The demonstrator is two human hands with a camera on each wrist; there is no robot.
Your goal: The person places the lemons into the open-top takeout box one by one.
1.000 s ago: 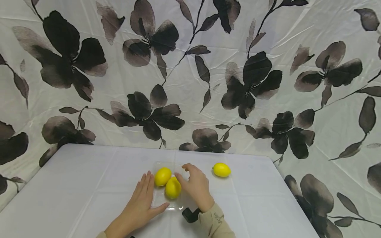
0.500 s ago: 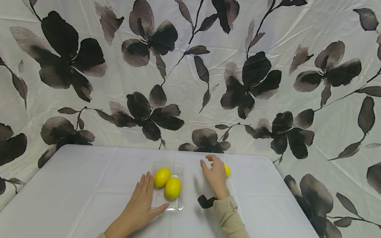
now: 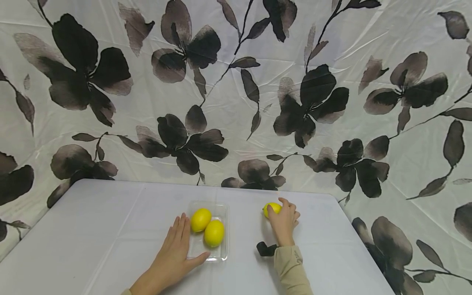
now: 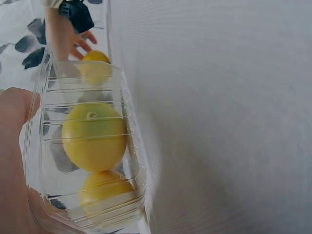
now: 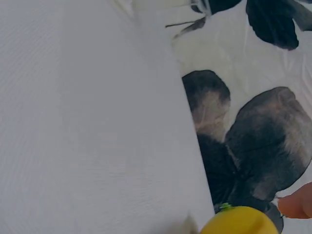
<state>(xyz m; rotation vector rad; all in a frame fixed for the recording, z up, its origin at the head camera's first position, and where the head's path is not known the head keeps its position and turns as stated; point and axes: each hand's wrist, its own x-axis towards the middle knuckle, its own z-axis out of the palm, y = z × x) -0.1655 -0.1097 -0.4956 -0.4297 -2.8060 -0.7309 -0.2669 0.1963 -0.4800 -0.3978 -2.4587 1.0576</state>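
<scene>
Two yellow lemons, a rear one [image 3: 200, 220] and a front one [image 3: 214, 233], lie in a clear plastic container [image 3: 219, 255]. My left hand [image 3: 173, 248] rests along the container's left side, fingers straight and thumb spread toward its front corner. Over at the right, a third lemon [image 3: 270, 209] lies on the table, partly covered by my right hand [image 3: 285, 221]. The right thumb and fingers are spread about this lemon. In the right wrist view, a fingertip [image 5: 297, 202] shows a gap from the lemon [image 5: 240, 223]; the thumb's contact is unclear.
A white cloth covers the table [image 3: 110, 229]. Behind it hangs a pale curtain [image 3: 254, 123] with dark printed flowers. A black wrist camera [image 3: 266, 249] sits at the right sleeve [image 3: 291, 266].
My right hand has moved away from the container, rightward across the table to the third lemon. The left hand and the two lemons in the container stay in place.
</scene>
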